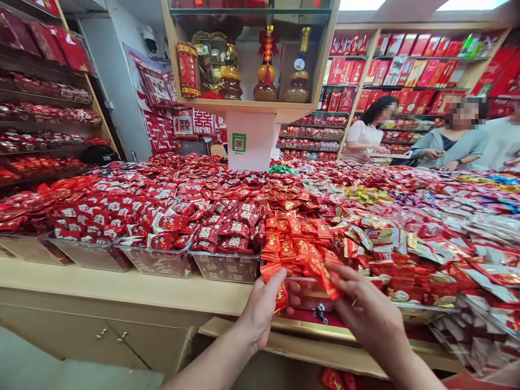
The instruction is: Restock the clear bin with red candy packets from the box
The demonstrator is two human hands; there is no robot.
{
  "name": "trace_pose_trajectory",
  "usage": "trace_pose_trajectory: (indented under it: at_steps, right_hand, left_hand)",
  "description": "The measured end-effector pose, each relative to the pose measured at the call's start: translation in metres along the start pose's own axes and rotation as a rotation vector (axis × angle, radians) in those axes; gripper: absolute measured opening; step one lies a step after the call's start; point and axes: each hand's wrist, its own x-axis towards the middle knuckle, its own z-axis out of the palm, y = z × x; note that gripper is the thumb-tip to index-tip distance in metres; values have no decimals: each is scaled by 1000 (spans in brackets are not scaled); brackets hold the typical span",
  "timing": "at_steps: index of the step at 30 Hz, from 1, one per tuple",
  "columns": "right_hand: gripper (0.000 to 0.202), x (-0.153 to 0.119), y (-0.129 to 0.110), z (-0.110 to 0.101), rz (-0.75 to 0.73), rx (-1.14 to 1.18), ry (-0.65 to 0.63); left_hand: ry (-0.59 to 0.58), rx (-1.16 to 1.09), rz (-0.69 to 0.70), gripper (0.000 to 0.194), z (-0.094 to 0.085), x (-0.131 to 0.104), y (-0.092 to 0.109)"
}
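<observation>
My left hand [264, 303] is closed around a red packet [281, 295] with gold print, just in front of the bins. To its right, my right hand [361, 303] pinches another red packet [325, 279] by its side, over the front edge of a bin. Behind both hands lies a heap of similar bright red packets [290, 238]. Dark red packets [233, 227] with white print fill the clear bin [225, 267] to the left of my left hand.
More clear bins [156, 261] line the pale counter [122, 284]. An open cardboard box [300, 346] sits below my hands. A white post [249, 141] carries a display case [244, 105]. Three people stand at the back right, one in a white top [361, 141].
</observation>
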Motion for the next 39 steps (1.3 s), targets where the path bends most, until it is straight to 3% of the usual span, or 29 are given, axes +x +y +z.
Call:
trace_pose_trajectory:
  at_steps: [4,7,10,14,21,33,35,38,39]
  right_hand:
    - [7,62,24,26,-30,-130,-103]
    - [13,100,37,58,-20,-337,-294]
    - [15,117,43,82,-29,-440,-412]
    - [15,117,48,95,-40,-463,-469]
    - [12,117,52,99,-53,-415,-557]
    - [10,115,57,93,44,-182,-494]
    - [14,116,46,86,64,-159,-456]
    - [22,113,0,59,73,29,-384]
    - [24,107,-20,46,116,285,-335]
  left_hand:
    - [15,-57,9,28,-3,2,1]
    - [21,-59,-3,29,-3,1,-1]
    - [27,-33,-11,31,-4,-1,-2]
    - [24,-3,-5,30,-5,-1,-3]
    - [0,-16,-5,35,-5,0,-3]
    - [28,-2,-8,38,-5,2,-5]
    - [37,-1,-4,38,-5,2,-5]
    - [29,-6,8,35,-5,3,-6]
    - [18,-16,16,33,-5,3,-6]
